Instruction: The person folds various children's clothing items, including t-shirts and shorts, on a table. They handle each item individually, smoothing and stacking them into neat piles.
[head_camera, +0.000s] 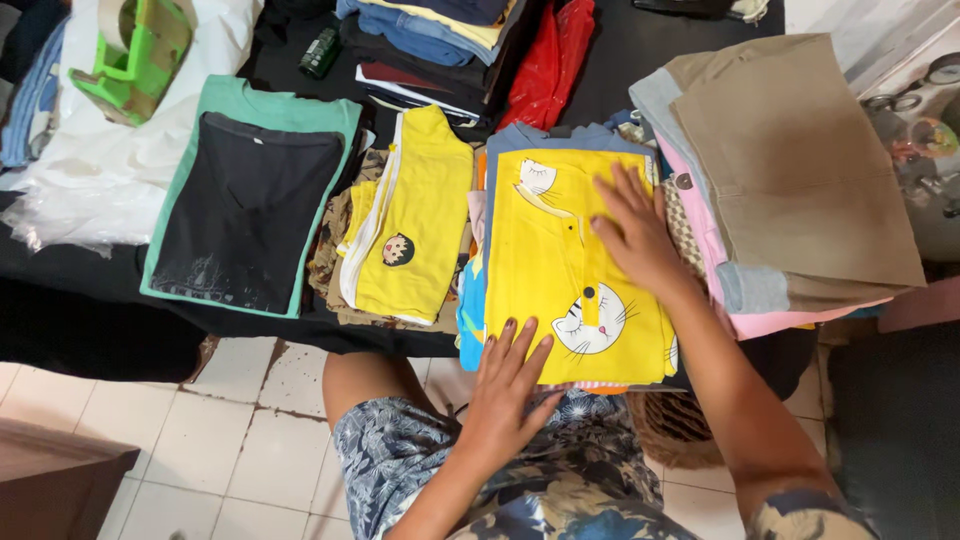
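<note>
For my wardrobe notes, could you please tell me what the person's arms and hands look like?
Both forearms are bare. The left hand and right hand wear no gloves, rings or watch. A patterned short sleeve in blue, tan and white covers the right upper arm.

— How do the hands lie?
— Left hand (505, 385) flat, palm down, fingers spread and pointing away. Right hand (635, 232) also flat, fingers splayed, its forearm reaching in from the lower right.
</note>
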